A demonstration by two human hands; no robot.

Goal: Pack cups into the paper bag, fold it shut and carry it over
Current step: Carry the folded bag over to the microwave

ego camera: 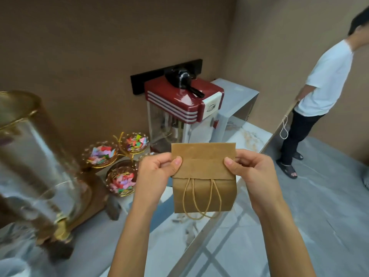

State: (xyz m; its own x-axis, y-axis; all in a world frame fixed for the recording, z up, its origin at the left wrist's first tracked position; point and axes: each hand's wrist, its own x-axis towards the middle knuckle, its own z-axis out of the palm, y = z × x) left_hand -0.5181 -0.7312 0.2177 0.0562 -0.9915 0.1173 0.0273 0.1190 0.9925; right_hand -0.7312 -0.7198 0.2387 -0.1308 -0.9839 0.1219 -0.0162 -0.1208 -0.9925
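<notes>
A brown paper bag (203,184) hangs in the air in front of me, above the marble table edge. Its top is folded over toward me, and its two twine handles dangle down the front. My left hand (157,172) pinches the folded flap on the left side, thumb on the front. My right hand (252,172) pinches the flap on the right side the same way. No cups are visible; the inside of the bag is hidden.
A red popcorn machine (183,108) stands at the back of the marble table (179,232). Glass bowls of coloured paper (119,172) sit to its left, and a tall glass dispenser (36,160) stands at far left. A person in a white shirt (323,84) stands at right on the floor.
</notes>
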